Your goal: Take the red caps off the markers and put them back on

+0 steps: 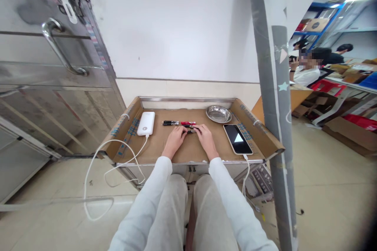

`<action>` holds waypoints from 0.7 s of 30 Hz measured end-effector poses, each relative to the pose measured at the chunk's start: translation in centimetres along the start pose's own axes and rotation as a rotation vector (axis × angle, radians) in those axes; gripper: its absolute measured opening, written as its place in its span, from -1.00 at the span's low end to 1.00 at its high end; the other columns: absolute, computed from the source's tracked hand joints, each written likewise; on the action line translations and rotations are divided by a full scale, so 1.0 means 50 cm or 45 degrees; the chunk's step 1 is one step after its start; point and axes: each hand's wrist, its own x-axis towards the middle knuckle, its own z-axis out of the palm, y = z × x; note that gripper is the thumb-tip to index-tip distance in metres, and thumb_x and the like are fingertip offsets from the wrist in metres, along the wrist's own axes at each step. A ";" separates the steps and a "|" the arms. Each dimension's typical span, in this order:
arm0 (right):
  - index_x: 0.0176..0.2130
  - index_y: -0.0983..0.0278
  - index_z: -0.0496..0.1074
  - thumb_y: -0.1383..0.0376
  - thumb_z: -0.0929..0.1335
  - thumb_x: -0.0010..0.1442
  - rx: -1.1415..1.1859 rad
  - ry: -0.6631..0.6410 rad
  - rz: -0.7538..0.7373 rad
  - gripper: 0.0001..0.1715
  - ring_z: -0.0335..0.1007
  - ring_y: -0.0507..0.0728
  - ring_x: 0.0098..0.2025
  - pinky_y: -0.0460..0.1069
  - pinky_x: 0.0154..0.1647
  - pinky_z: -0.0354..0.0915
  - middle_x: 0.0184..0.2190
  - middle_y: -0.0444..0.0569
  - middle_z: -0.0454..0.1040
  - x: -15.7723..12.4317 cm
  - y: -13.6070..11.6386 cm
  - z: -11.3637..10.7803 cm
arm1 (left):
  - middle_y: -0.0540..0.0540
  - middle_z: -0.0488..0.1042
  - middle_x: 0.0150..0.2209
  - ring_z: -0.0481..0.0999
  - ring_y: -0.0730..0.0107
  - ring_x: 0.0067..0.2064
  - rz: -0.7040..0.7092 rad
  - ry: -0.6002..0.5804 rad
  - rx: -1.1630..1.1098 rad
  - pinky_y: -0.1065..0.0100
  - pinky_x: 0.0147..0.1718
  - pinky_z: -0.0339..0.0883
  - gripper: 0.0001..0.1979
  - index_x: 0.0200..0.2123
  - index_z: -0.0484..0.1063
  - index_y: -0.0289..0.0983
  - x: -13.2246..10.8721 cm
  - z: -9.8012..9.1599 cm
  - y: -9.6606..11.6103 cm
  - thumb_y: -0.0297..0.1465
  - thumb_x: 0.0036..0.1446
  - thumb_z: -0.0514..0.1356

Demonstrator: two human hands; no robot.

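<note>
My left hand (174, 139) and my right hand (205, 137) rest on the cardboard-lined tabletop, fingers bent in toward each other. Between their fingertips is a small dark cylinder, apparently a black battery (191, 131), partly covered by the fingers. Another dark one lies just beyond it, close to the fingertips. Farther back, black batteries (170, 123) lie side by side, with red batteries (187, 123) in line to their right. To the left lies a white power bank (146, 123) with a cable plugged in. A phone (238, 139) with a charging cable lies to the right.
A round metal dish (218, 114) stands at the back right. Cardboard sides (259, 129) edge the table. The white cable (97, 157) loops off the left side. A wrapped grey pole (272, 106) rises at the right; people sit beyond it. A metal door (55, 66) is left.
</note>
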 end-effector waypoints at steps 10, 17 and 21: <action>-0.19 0.21 0.45 0.29 0.27 0.24 -0.303 -0.171 -0.128 -0.82 0.28 0.17 -0.16 0.07 -0.07 0.25 -0.25 0.00 0.39 0.000 0.009 0.010 | -0.12 0.33 -0.17 0.41 0.33 -0.12 -0.035 0.044 0.017 0.25 -0.04 0.30 -0.86 -0.22 0.33 -0.25 0.003 0.003 0.004 -0.45 0.24 -0.01; -0.23 0.22 0.44 0.27 0.24 0.27 -0.454 -0.149 -0.091 -0.80 0.27 0.16 -0.20 0.04 -0.13 0.20 -0.28 0.01 0.40 -0.001 0.018 0.017 | -0.09 0.34 -0.25 0.40 0.32 -0.16 0.022 -0.037 0.055 0.25 -0.09 0.32 -0.93 -0.29 0.35 -0.25 0.010 0.012 -0.008 -0.43 0.20 0.08; -0.23 0.25 0.40 0.27 0.23 0.27 -0.580 -0.098 -0.028 -0.82 0.27 0.17 -0.19 0.04 -0.15 0.16 -0.29 0.01 0.40 0.001 0.016 0.018 | -0.09 0.35 -0.27 0.40 0.32 -0.20 -0.039 0.040 0.118 0.24 -0.12 0.31 -0.93 -0.25 0.31 -0.27 0.018 0.014 -0.008 -0.49 0.18 0.08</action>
